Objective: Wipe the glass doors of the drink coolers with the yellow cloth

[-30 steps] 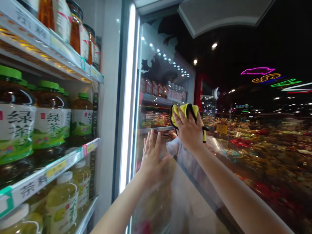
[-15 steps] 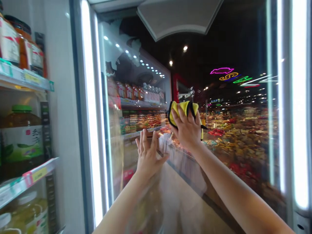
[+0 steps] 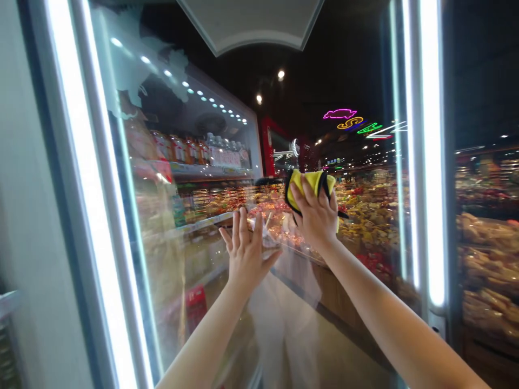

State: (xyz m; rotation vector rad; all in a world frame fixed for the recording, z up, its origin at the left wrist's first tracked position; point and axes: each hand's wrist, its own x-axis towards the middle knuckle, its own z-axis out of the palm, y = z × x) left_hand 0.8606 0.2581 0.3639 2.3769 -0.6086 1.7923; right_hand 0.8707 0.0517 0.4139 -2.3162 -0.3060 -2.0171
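My right hand (image 3: 318, 216) presses a folded yellow cloth with black edging (image 3: 311, 182) against the glass door (image 3: 348, 302). Its fingers lie over the cloth, and the palm side faces the pane. Lower and to the left, my left hand (image 3: 247, 251) rests against the same glass or just in front of it, fingers spread, holding nothing. Reflections of shelves, bottles and a person's light clothing overlie the view through the pane.
Bright light strips (image 3: 87, 194) run down the door's left side, with another light strip (image 3: 432, 151) on the right. A pale panel (image 3: 255, 24) hangs above. Beyond the frame at right are blurred heaps of packaged goods (image 3: 488, 270). Coloured neon shapes (image 3: 351, 123) glow in the distance.
The view has turned to the right, so the bottle shelves at far left have left the frame. The cloth under my right hand sits slightly farther right; my left hand stays spread.
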